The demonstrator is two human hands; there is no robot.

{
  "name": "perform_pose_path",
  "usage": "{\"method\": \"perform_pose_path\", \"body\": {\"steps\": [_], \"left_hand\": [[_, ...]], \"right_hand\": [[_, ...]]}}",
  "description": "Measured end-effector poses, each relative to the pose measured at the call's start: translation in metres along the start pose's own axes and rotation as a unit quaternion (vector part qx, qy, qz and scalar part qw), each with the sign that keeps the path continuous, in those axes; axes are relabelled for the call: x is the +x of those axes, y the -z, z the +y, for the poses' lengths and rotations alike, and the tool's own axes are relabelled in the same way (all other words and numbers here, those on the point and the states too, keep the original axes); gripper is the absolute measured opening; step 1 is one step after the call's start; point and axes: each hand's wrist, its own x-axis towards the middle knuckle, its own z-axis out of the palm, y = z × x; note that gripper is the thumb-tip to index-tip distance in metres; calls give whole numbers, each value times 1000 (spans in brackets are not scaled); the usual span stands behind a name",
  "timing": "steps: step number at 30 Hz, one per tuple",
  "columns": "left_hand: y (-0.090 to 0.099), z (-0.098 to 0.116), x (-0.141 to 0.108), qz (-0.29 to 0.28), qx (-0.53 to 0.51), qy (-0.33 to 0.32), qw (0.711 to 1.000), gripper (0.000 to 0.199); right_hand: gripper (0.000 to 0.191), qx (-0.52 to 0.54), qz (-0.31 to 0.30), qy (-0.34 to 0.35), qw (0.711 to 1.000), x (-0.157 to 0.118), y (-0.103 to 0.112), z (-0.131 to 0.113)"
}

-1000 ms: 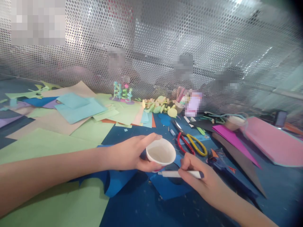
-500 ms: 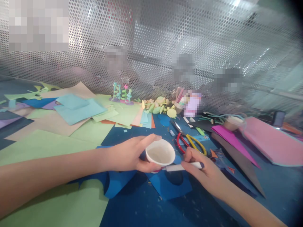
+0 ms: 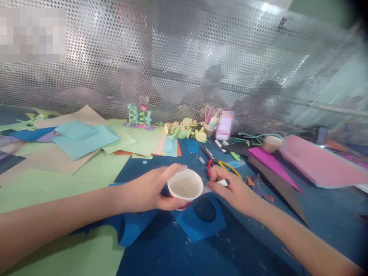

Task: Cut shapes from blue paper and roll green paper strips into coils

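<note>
On the left, a pale green sheet (image 3: 57, 189) spreads over the worktop (image 3: 161, 249), with overlapping light blue sheets (image 3: 86, 143) farther back; the left hand (image 3: 148, 189) reaches in from this side and curves part-way open around a white paper cup (image 3: 186, 186), its digits pressed to the near and far sides; the cup stands roughly upright in that grip, its mouth facing up, near the middle of the view; just below it and to its right lies a blue paper (image 3: 198, 230) with a round cut-out; next comes a white marker (image 3: 222, 183), pinched between the thumb and fingers of the right hand (image 3: 233, 193), the rest of that hand curled inward; the marker's far end is beside the cup's right side, though whether they touch cannot be told; just behind the right hand lie scissors (image 3: 210, 156); farther right are a magenta sheet (image 3: 270, 165) and a pink sheet (image 3: 324, 163).
</note>
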Motion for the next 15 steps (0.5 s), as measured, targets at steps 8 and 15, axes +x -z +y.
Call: {"method": "perform_pose_path", "body": {"steps": [8,15], "left_hand": [[0,-2,-3,-4,61,3,998,60],[2,2,0,36,148,-43,987,58]], "right_hand": [[18,36,-40,-42,998,27,8,2],[18,56,-136,-78,986,60,13,-3]]}}
